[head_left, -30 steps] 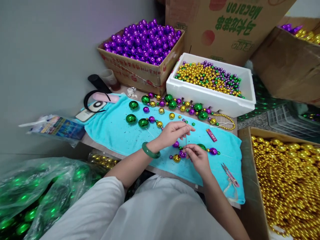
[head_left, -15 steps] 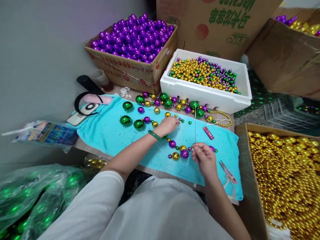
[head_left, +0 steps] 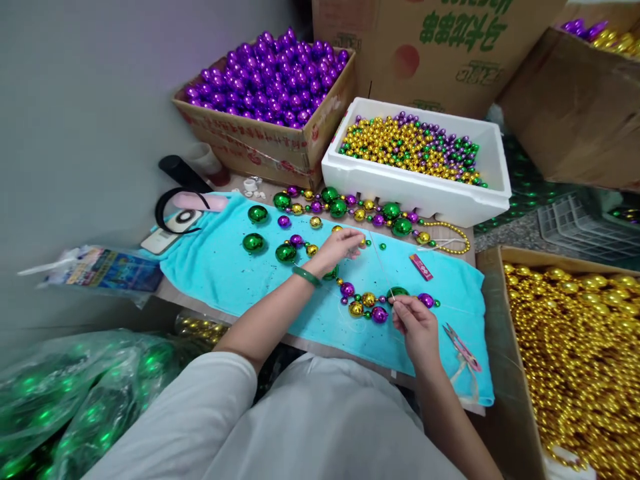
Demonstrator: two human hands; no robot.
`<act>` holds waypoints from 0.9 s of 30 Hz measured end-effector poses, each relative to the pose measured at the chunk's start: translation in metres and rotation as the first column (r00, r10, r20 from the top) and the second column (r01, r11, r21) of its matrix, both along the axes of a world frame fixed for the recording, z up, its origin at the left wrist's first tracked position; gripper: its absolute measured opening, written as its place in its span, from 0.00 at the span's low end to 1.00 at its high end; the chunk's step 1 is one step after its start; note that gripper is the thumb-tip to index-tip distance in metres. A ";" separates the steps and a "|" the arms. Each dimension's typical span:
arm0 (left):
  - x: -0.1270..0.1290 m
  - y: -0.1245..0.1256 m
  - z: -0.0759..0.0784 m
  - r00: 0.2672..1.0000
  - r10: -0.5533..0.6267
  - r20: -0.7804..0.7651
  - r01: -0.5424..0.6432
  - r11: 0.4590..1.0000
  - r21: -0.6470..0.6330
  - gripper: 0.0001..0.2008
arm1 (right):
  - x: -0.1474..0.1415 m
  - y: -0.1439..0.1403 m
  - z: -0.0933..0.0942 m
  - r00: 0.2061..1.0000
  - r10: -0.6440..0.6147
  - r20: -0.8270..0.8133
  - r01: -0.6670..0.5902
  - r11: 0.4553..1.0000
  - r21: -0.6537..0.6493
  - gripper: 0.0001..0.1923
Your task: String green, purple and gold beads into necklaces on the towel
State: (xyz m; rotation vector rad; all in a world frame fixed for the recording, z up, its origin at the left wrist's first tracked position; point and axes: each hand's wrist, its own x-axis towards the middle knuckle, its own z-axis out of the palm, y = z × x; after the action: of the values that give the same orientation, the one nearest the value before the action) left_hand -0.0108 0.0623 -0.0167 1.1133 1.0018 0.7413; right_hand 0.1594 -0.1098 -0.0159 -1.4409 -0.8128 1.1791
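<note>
My right hand [head_left: 416, 327] pinches a long thin beading needle [head_left: 383, 267], which slants up and left over the towel. Fingers and thumb of my left hand [head_left: 343, 248] are pressed together near the needle's upper end; what they hold is too small to make out. Small green beads [head_left: 383, 247] lie just right of that hand. Below it, a strand of purple, gold and green beads [head_left: 368, 299] curves across the blue towel [head_left: 310, 320]. A large green bead [head_left: 399, 293] sits behind my right fingertips. Loose large green beads [head_left: 254, 243] rest at the left.
A finished-looking bead strand [head_left: 359, 215] lies along the towel's back edge, before a white foam box [head_left: 415, 183] of small beads. Scissors [head_left: 463, 348] and a small red packet [head_left: 421, 267] are at right. Boxes of purple beads [head_left: 270, 80] and gold beads [head_left: 580, 360] flank the table.
The needle has tipped from upright to a leftward slant. My left hand has shifted slightly right and up toward it, and some small beads beside that hand no longer show.
</note>
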 end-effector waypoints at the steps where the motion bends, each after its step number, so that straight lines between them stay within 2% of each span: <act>1: -0.005 -0.004 0.006 0.987 0.037 0.157 -0.019 0.993 -0.115 0.08 | -0.001 0.000 -0.001 1.000 -0.003 0.002 0.003 1.000 -0.009 0.13; 2: -0.009 -0.007 0.011 0.963 0.071 0.261 -0.020 0.981 -0.194 0.08 | -0.002 0.001 -0.001 1.000 -0.001 0.005 0.002 1.000 -0.013 0.13; 4: -0.018 -0.013 0.020 0.918 0.140 0.372 -0.028 0.957 -0.290 0.07 | -0.005 0.002 0.000 1.000 0.016 0.016 -0.016 1.000 -0.009 0.14; 10: -0.030 -0.018 0.027 0.844 0.264 0.468 -0.067 0.916 -0.396 0.05 | -0.012 0.005 0.002 0.997 0.067 0.046 -0.067 0.998 -0.003 0.14; 15: -0.034 -0.019 0.027 0.831 0.276 0.483 -0.071 0.914 -0.399 0.06 | -0.013 0.004 0.002 0.994 0.078 0.078 -0.078 0.997 -0.004 0.14; 27: -0.038 -0.023 0.025 0.854 0.231 0.467 -0.105 0.954 -0.281 0.09 | -0.010 0.003 0.002 0.992 0.084 0.091 -0.084 0.996 -0.004 0.14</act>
State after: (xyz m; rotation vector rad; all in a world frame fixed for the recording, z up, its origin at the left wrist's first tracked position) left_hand -0.0492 0.0395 0.0088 0.5729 0.7268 0.9585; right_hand 0.1489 -0.1070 -0.0136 -1.4818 -0.9442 1.1830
